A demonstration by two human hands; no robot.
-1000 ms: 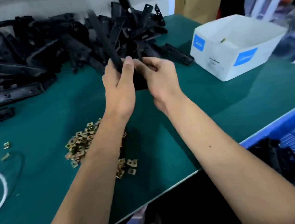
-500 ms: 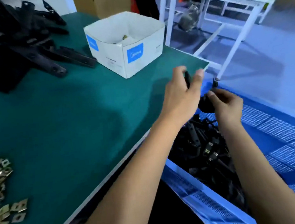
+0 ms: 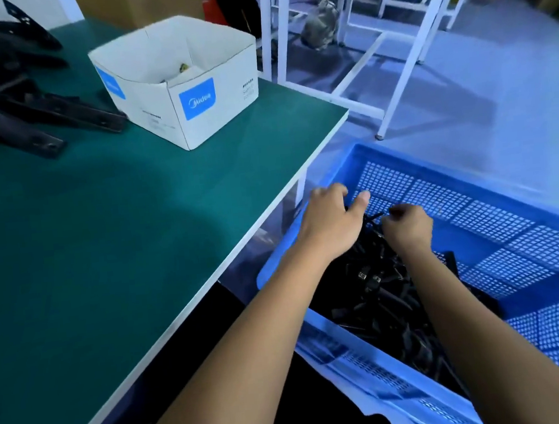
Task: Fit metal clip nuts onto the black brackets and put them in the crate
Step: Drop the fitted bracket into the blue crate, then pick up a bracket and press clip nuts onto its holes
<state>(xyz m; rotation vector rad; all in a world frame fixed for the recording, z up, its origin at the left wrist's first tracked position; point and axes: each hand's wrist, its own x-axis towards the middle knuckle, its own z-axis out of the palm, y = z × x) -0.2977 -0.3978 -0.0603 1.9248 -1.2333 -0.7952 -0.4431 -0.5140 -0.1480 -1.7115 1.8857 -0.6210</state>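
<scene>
Lowering a finished black bracket [image 3: 371, 219] into the blue perforated crate [image 3: 493, 200], both hands now sit down inside the rim, w/ the piece just above the heap of done brackets [image 3: 376, 291]. Half a sec ago the hands were up at the table edge; a sec ago they were over the green-topped table [image 3: 103, 227] working the part, so the fitting looks done and this is the drop-off. Left hand [image 3: 331, 222] is loosely curled w/ thumb out, right hand [image 3: 407, 226] is balled up; each seems to pinch an end of the bracket, but it's mostly hidden so I can't tell how firm. Only a thin dark sliver shows between them, so its long axis seems to run roughly left-right across the crate; which end points where I can't say. Beyond: white cardboard box [image 3: 179, 85] on the table, raw brackets [image 3: 25, 109] at far left.
</scene>
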